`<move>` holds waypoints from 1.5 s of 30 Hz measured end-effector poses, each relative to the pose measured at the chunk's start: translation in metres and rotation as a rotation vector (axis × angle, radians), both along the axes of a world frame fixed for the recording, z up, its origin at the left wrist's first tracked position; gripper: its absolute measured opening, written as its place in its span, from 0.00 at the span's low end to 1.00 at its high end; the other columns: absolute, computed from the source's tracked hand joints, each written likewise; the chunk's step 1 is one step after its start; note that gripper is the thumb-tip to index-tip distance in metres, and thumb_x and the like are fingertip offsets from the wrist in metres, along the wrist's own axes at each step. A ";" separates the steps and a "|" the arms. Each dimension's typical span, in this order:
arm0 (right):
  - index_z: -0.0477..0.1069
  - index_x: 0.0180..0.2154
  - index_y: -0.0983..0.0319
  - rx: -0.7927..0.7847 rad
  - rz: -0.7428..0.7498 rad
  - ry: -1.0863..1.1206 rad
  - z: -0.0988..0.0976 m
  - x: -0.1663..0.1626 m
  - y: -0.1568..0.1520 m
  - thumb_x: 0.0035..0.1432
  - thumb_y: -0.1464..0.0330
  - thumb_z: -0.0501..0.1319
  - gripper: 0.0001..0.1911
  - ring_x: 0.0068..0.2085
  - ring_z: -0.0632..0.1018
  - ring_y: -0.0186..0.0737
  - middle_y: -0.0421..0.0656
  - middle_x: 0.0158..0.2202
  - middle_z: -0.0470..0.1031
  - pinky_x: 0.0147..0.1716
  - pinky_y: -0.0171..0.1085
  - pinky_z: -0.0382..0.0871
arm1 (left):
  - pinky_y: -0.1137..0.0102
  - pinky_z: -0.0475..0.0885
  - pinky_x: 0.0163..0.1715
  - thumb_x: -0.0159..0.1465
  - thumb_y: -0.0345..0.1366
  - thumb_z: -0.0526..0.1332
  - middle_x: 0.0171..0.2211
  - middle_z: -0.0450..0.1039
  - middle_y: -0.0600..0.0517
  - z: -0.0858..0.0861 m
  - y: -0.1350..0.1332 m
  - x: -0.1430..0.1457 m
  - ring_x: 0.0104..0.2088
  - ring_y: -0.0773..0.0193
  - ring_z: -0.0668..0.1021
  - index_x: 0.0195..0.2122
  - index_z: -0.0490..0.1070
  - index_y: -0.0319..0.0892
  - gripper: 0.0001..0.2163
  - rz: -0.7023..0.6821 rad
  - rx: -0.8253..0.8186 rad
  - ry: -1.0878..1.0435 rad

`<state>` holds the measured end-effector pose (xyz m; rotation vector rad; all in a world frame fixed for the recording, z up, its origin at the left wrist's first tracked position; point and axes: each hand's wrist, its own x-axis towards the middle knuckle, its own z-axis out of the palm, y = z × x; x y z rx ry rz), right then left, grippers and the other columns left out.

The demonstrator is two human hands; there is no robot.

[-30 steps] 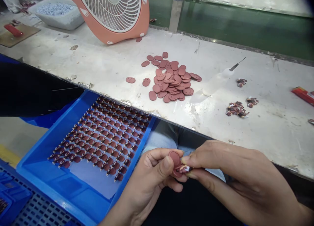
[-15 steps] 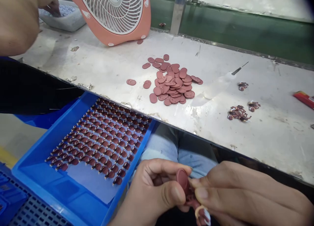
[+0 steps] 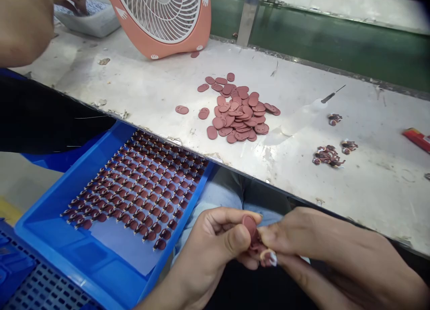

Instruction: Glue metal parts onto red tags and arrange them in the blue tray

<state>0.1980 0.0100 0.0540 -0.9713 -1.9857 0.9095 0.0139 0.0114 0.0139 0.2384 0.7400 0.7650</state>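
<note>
Over my lap, my left hand [image 3: 218, 238] pinches a small reddish-brown figurine [image 3: 260, 251] by its oval base [image 3: 249, 225], between thumb and fingers. My right hand [image 3: 312, 243] closes on the same figurine from the other side, thumb and fingertips against its body. The figurine lies tilted, its pale-trimmed head end pointing down and right. Its middle is partly hidden by my fingers. On the bench ahead lies a pile of matching oval bases [image 3: 240, 115], some showing small holes. Several loose figurines [image 3: 327, 155] lie at the right.
A blue crate [image 3: 43, 225] below left holds rows of figurines on bases [image 3: 144, 189] over paper. A clear bottle with a needle tip [image 3: 305, 115] lies on the bench [image 3: 161, 86]. An orange fan [image 3: 151, 50] stands behind. Another person's hand [image 3: 75, 3] reaches into a white tub [image 3: 104, 21].
The figurine's head end has swung up and closer to my left hand. My right hand has turned, its fingers lower. The view has shifted slightly.
</note>
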 end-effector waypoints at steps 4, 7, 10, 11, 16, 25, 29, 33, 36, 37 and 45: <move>0.72 0.46 0.62 -0.014 -0.010 -0.042 0.002 0.000 0.007 0.59 0.82 0.62 0.15 0.36 0.81 0.29 0.39 0.35 0.80 0.41 0.22 0.77 | 0.80 0.73 0.24 0.53 0.44 0.75 0.25 0.79 0.52 -0.004 0.001 0.002 0.24 0.72 0.77 0.33 0.82 0.41 0.13 0.006 -0.017 0.011; 0.72 0.45 0.62 -0.008 -0.021 -0.061 0.001 -0.001 0.007 0.58 0.82 0.62 0.14 0.36 0.81 0.29 0.39 0.34 0.80 0.41 0.22 0.76 | 0.81 0.73 0.25 0.54 0.44 0.74 0.25 0.78 0.52 -0.005 0.000 0.002 0.24 0.72 0.77 0.35 0.82 0.40 0.13 0.012 -0.016 0.026; 0.73 0.44 0.63 0.001 -0.024 -0.060 -0.001 -0.002 0.006 0.58 0.82 0.62 0.14 0.36 0.82 0.31 0.40 0.34 0.80 0.40 0.24 0.77 | 0.81 0.73 0.26 0.55 0.43 0.74 0.24 0.78 0.52 -0.004 -0.001 0.002 0.24 0.72 0.77 0.34 0.82 0.39 0.13 0.024 -0.019 0.028; 0.73 0.45 0.63 0.005 -0.025 -0.053 -0.001 -0.002 0.006 0.58 0.82 0.62 0.14 0.35 0.82 0.31 0.40 0.34 0.80 0.39 0.24 0.77 | 0.81 0.73 0.26 0.55 0.43 0.74 0.25 0.78 0.52 -0.004 -0.001 0.002 0.24 0.72 0.77 0.34 0.82 0.39 0.13 0.029 -0.019 0.032; 0.72 0.46 0.62 0.017 -0.043 -0.023 -0.005 -0.004 0.004 0.59 0.83 0.62 0.16 0.36 0.81 0.31 0.39 0.34 0.81 0.39 0.26 0.78 | 0.80 0.72 0.25 0.53 0.44 0.75 0.27 0.79 0.51 -0.001 -0.003 0.003 0.25 0.73 0.77 0.30 0.82 0.39 0.13 0.048 -0.038 0.070; 0.73 0.45 0.63 0.005 -0.044 -0.027 -0.011 -0.006 0.008 0.60 0.81 0.63 0.14 0.36 0.80 0.29 0.38 0.35 0.80 0.41 0.24 0.75 | 0.81 0.74 0.25 0.52 0.44 0.75 0.24 0.78 0.53 -0.005 -0.001 0.001 0.25 0.72 0.78 0.32 0.82 0.39 0.13 0.060 -0.058 0.067; 0.74 0.45 0.64 -0.009 -0.042 -0.035 -0.011 -0.006 0.010 0.60 0.81 0.63 0.12 0.37 0.80 0.28 0.39 0.35 0.80 0.41 0.23 0.74 | 0.81 0.74 0.26 0.54 0.45 0.74 0.28 0.79 0.51 -0.007 0.000 0.000 0.25 0.73 0.78 0.34 0.82 0.39 0.14 0.050 -0.060 0.076; 0.74 0.44 0.63 -0.018 -0.042 -0.061 -0.011 -0.006 0.012 0.60 0.80 0.63 0.12 0.37 0.80 0.29 0.39 0.36 0.79 0.40 0.23 0.74 | 0.81 0.76 0.26 0.55 0.45 0.73 0.27 0.79 0.52 -0.010 0.001 -0.001 0.26 0.72 0.78 0.36 0.82 0.38 0.15 0.047 -0.078 0.045; 0.74 0.44 0.63 -0.043 -0.039 -0.067 -0.012 -0.005 0.014 0.61 0.80 0.62 0.11 0.38 0.79 0.27 0.39 0.36 0.79 0.41 0.23 0.73 | 0.81 0.76 0.26 0.54 0.44 0.74 0.25 0.77 0.53 -0.012 0.004 -0.001 0.24 0.73 0.78 0.36 0.82 0.38 0.15 0.040 -0.108 0.013; 0.74 0.44 0.64 -0.047 -0.038 -0.068 -0.012 -0.006 0.015 0.62 0.80 0.62 0.11 0.38 0.79 0.27 0.39 0.36 0.79 0.41 0.22 0.73 | 0.82 0.76 0.25 0.54 0.44 0.74 0.25 0.77 0.53 -0.013 0.004 -0.001 0.24 0.73 0.78 0.36 0.82 0.38 0.15 0.038 -0.113 0.007; 0.71 0.49 0.58 -0.074 -0.008 -0.159 -0.011 -0.009 0.015 0.65 0.74 0.62 0.12 0.41 0.78 0.26 0.35 0.41 0.78 0.44 0.23 0.70 | 0.82 0.75 0.25 0.56 0.44 0.73 0.27 0.79 0.53 -0.028 0.003 -0.004 0.27 0.72 0.80 0.33 0.81 0.39 0.13 0.031 -0.091 -0.112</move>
